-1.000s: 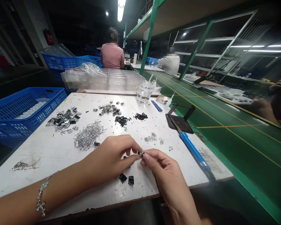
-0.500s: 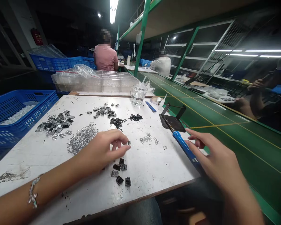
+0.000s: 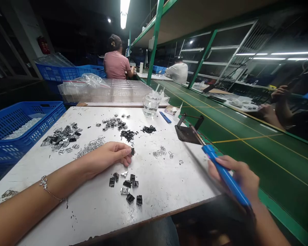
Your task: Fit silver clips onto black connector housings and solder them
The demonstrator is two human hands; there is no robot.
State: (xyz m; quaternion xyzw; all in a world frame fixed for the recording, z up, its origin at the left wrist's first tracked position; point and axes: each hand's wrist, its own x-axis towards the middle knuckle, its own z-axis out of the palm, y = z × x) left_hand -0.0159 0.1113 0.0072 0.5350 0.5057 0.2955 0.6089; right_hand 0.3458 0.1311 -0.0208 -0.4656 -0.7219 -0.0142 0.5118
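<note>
Two hands work well apart. Your left hand (image 3: 110, 158) pinches a small black part (image 3: 132, 151) on the bench (image 3: 169, 181); your right hand (image 3: 242, 174) grips the soldering iron (image 3: 224, 172), tip near its stand (image 3: 188, 133). Judged step: tool pickup. Bringing tip to part calls for a steady pinch.

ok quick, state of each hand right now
left hand: closed, pinching a small dark part
right hand: closed around the blue soldering iron

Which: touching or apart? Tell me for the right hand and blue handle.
Touching. The head view shows the right hand wrapped around the blue handle. The left hand pinches a black part.
</note>
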